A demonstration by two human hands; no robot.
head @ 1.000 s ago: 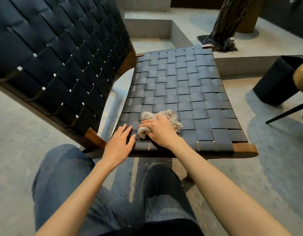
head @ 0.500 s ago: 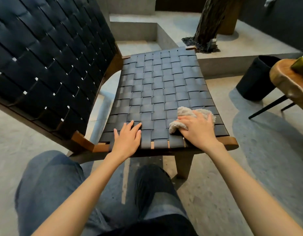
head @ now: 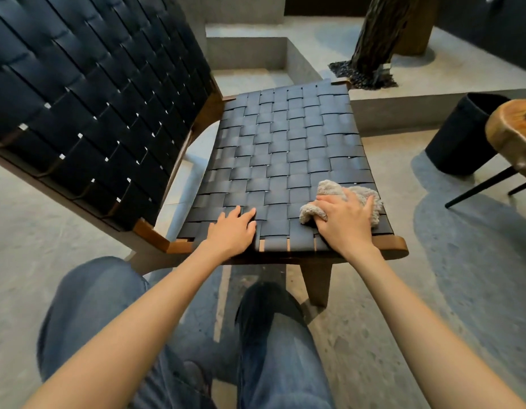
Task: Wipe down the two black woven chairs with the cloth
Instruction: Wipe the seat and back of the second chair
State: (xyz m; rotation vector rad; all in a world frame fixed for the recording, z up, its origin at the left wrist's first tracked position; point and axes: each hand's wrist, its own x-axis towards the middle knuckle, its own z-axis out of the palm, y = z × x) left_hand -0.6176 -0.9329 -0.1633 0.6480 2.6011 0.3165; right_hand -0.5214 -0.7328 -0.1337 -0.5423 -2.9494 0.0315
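Note:
A black woven chair (head: 279, 149) with a brown wooden frame stands in front of me, its seat facing me and its woven backrest (head: 87, 98) rising at the left. A crumpled grey cloth (head: 329, 190) lies on the seat's front right corner. My right hand (head: 344, 219) presses down on the cloth with fingers spread over it. My left hand (head: 232, 228) rests flat on the seat's front edge, left of the cloth, holding nothing. Only one chair is in view.
A black bin (head: 462, 137) stands on the concrete floor at the right, beside a round wooden table (head: 512, 140) on thin black legs. A tree trunk (head: 376, 36) in dark gravel rises behind a concrete ledge. My jeans-clad knees (head: 90, 305) are below the seat.
My right hand has slid the cloth to the right along the seat's front edge, from near the left hand to the front right corner. The left hand stays on the front edge.

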